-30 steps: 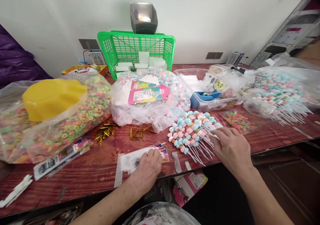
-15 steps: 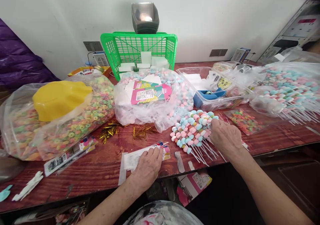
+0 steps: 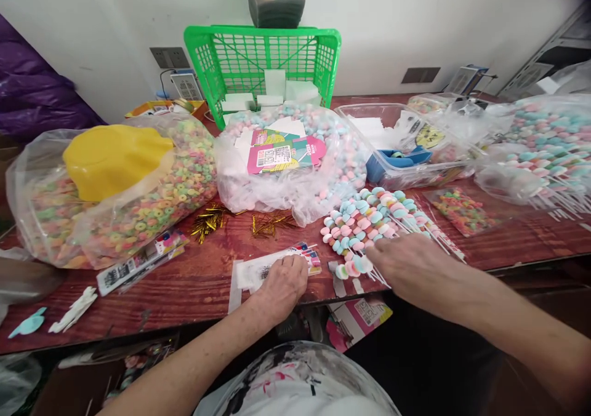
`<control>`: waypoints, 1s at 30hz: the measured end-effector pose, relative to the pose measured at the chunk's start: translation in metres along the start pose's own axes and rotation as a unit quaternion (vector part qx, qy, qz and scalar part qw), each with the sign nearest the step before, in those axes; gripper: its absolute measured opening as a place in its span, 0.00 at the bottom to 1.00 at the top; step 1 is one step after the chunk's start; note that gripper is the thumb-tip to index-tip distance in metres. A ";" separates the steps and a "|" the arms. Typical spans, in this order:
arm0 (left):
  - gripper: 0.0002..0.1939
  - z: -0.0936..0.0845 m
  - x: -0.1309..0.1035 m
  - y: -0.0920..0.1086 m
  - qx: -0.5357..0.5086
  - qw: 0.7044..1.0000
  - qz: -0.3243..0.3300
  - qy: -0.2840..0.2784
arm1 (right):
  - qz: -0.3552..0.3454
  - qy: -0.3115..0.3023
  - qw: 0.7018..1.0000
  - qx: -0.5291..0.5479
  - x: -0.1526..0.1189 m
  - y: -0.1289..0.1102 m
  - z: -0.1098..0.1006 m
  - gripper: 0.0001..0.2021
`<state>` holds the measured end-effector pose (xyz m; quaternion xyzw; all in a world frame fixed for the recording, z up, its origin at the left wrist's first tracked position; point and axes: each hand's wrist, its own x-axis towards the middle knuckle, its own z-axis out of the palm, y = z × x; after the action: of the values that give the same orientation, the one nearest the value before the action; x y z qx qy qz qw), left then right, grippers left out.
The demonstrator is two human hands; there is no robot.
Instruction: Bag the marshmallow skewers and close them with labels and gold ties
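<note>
My left hand (image 3: 286,279) rests on a flat stack of clear printed packets (image 3: 252,272) near the table's front edge, its fingers together over the right part. Right of it lies a pile of pink, blue and white candy skewers (image 3: 353,219) on white sticks. My right hand (image 3: 406,262) is at the pile's front, its fingers pinched at the sticks of a skewer (image 3: 353,268) that lies toward the table edge. The fingertips' exact hold is partly hidden.
Behind are a bag of candy with printed cards (image 3: 281,154), a green basket (image 3: 263,34) and a clear bin (image 3: 415,173). A bag of candy rings (image 3: 152,207) sits left, more skewers (image 3: 549,139) far right. Gold twist ties (image 3: 210,222) lie mid-table.
My right hand has moved from the pile's right side to its front, and a skewer now lies nearer the edge. My left hand stays on the packets. The view has shifted.
</note>
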<state>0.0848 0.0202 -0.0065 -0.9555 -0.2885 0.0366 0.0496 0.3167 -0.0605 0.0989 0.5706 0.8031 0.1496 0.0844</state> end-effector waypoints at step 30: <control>0.21 -0.001 -0.027 -0.035 -0.156 0.985 0.064 -0.023 | -0.082 0.041 0.996 -0.009 0.018 -0.018 0.027 0.06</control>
<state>0.0433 0.0347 0.0000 -0.9670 -0.2296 0.0161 -0.1095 0.3033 -0.0453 0.0686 0.4957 0.8484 0.1725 0.0682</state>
